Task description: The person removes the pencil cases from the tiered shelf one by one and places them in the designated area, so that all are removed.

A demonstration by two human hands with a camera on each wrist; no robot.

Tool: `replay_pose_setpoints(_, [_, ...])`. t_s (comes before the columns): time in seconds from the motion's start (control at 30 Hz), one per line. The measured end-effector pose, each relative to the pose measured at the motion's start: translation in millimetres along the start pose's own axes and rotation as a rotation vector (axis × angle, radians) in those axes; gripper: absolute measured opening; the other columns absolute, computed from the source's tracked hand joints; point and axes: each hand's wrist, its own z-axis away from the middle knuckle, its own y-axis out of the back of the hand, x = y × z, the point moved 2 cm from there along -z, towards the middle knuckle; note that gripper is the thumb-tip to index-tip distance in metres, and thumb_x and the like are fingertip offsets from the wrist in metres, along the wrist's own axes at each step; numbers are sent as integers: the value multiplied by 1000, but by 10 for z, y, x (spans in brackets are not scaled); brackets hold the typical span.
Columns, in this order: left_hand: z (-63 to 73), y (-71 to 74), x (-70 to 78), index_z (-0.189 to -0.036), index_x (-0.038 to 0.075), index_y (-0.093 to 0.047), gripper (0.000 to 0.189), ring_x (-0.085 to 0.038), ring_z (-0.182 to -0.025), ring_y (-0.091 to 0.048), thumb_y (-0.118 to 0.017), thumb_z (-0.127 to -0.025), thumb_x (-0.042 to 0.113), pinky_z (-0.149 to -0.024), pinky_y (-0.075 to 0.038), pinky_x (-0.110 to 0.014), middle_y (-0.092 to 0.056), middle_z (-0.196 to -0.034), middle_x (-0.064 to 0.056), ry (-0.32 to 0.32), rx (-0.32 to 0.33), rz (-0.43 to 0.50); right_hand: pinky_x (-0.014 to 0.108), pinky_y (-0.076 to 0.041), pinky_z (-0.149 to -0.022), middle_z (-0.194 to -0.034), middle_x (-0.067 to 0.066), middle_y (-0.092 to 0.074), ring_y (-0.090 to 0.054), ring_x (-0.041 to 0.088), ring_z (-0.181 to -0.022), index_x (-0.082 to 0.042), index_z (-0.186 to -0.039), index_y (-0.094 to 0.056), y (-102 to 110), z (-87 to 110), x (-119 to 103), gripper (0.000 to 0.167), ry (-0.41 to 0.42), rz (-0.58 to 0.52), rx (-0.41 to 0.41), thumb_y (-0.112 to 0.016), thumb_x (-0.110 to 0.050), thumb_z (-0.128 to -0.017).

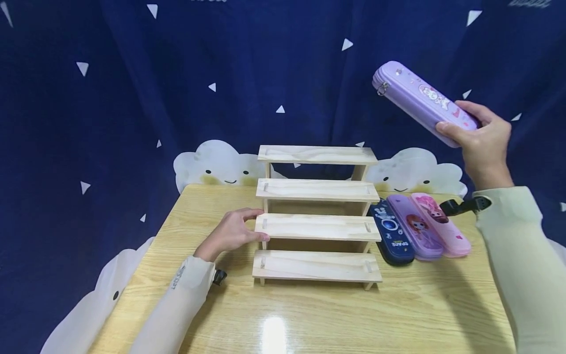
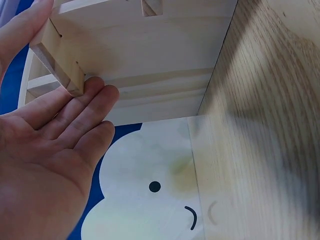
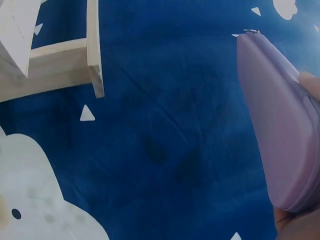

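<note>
High at the right in the head view, my right hand (image 1: 486, 140) grips a light purple pencil case (image 1: 424, 98) by its lower right end. A cartoon figure decorates its lid, and a zipper pull hangs at the far end. The right wrist view shows the plain back of the same pencil case (image 3: 275, 120). My left hand (image 1: 236, 228) holds the left end of a four-tier wooden display shelf (image 1: 318, 226), at the second tier from the bottom. Seen from the left wrist, the thumb and fingers of the left hand (image 2: 55, 140) lie on either side of a wooden end piece (image 2: 60, 60).
Right of the shelf, a dark blue space pencil case (image 1: 391, 233), a purple one (image 1: 415, 226) and a pink one (image 1: 442, 226) lie side by side on the wooden table (image 1: 309, 314). A navy curtain (image 1: 283, 64) with white triangles and clouds hangs behind.
</note>
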Motion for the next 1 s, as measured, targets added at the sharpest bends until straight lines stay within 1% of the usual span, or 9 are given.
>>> replay_pose_setpoints(0.2, [-16, -12, 2, -142, 17, -60, 84, -32, -138, -54, -90, -71, 50, -117, -43, -54, -59, -148, -7, 7, -6, 14, 9, -53, -81, -117, 0, -65, -55, 14, -106, -3, -124, -72, 159, -10, 77, 57, 14, -110, 71, -86, 10, -70])
replay_pose_setpoints(0.27, [-17, -14, 0, -142, 18, -60, 84, -32, -139, -54, -90, -70, 50, -117, -42, -55, -59, -148, -7, 14, -9, 14, 9, -54, -80, -115, 1, -65, -56, 14, -105, -3, -123, -72, 218, -9, 107, 57, 14, -112, 97, -86, 10, -69])
replay_pose_setpoints(0.47, [-13, -3, 3, -142, 18, -59, 86, -32, -140, -52, -90, -69, 51, -118, -41, -55, -58, -149, -7, 17, -7, 20, 8, -55, -86, -118, -3, -62, -55, 11, -107, -8, -126, -71, 408, 9, 182, 59, -27, -26, 183, -89, 3, -71])
replay_pose_setpoints(0.63, [-4, 11, 3, -142, 16, -59, 84, -32, -138, -54, -90, -71, 48, -117, -43, -53, -58, -149, -8, 0, -3, 25, 11, -50, -101, -121, -7, -61, -55, 8, -111, -15, -131, -69, 588, 31, 269, 64, -100, 88, 244, -91, -4, -72])
replay_pose_setpoints(0.7, [-1, 14, 3, -142, 15, -59, 83, -32, -138, -54, -90, -72, 46, -117, -43, -53, -58, -149, -9, -4, -3, 22, 11, -49, -102, -122, -8, -60, -55, 8, -112, -18, -132, -68, 672, 51, 322, 65, -131, 131, 268, -91, -6, -72])
replay_pose_setpoints(0.77, [-1, 15, 4, -143, 15, -59, 82, -32, -138, -54, -90, -72, 45, -118, -42, -53, -58, -149, -9, -4, -4, 19, 11, -51, -98, -123, -10, -57, -54, 7, -113, -19, -134, -67, 748, 71, 374, 67, -152, 166, 286, -91, -9, -73])
replay_pose_setpoints(0.83, [-1, 17, 7, -143, 14, -58, 82, -32, -138, -54, -90, -73, 44, -117, -42, -53, -58, -149, -9, -4, -5, 20, 8, -55, -86, -121, -9, -57, -54, 7, -110, -19, -133, -67, 818, 89, 429, 68, -169, 145, 311, -93, -9, -71])
replay_pose_setpoints(0.9, [-2, 18, 11, -143, 14, -59, 82, -32, -138, -55, -90, -73, 44, -117, -43, -53, -58, -149, -9, -3, -4, 20, 3, -53, -73, -118, -9, -57, -56, 6, -105, -18, -131, -68, 880, 102, 480, 69, -181, 119, 337, -94, -8, -68])
replay_pose_setpoints(1.0, [1, 20, 16, -143, 14, -58, 85, -32, -137, -55, -89, -72, 48, -115, -45, -53, -58, -149, -9, 2, -8, 16, 2, -52, -64, -114, -8, -57, -58, 5, -97, -16, -130, -69, 958, 121, 552, 71, -201, 81, 368, -95, -5, -65])
